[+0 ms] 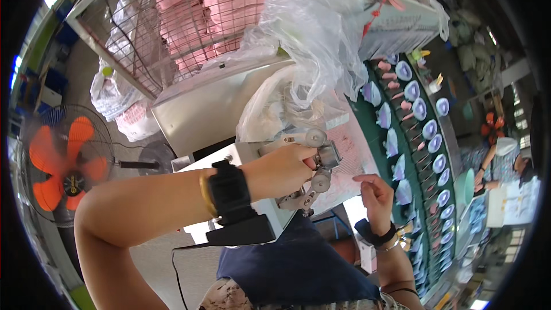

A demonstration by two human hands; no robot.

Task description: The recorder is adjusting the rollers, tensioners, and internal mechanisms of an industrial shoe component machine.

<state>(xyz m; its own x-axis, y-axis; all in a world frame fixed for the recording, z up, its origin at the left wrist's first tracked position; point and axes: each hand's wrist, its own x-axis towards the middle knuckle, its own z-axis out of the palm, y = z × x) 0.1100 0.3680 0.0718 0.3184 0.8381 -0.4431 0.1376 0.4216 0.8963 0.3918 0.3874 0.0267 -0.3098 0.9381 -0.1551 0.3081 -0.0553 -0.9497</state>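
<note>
My left hand [282, 170] reaches across a white machine [234, 154] and is closed at its metal fitting [329, 155]. Round metal wheels sit on jointed arms above and below that fitting. The fingertips are tucked behind the metal, so what they grip is hidden. My right hand [377, 198] is raised over the near right edge of a pink-speckled work surface [351, 152]. Its index finger points left, the other fingers are loosely bent, and nothing shows in it. It stays apart from the machine.
A green conveyor belt [383, 163] to the right carries rows of lilac cup-shaped pieces and small pink pieces. Clear plastic bags [321, 28] drape over the far side. A wire cage [178, 17] holds pink bundles. An orange-bladed fan [70, 163] stands left. Another person [505, 161] works at far right.
</note>
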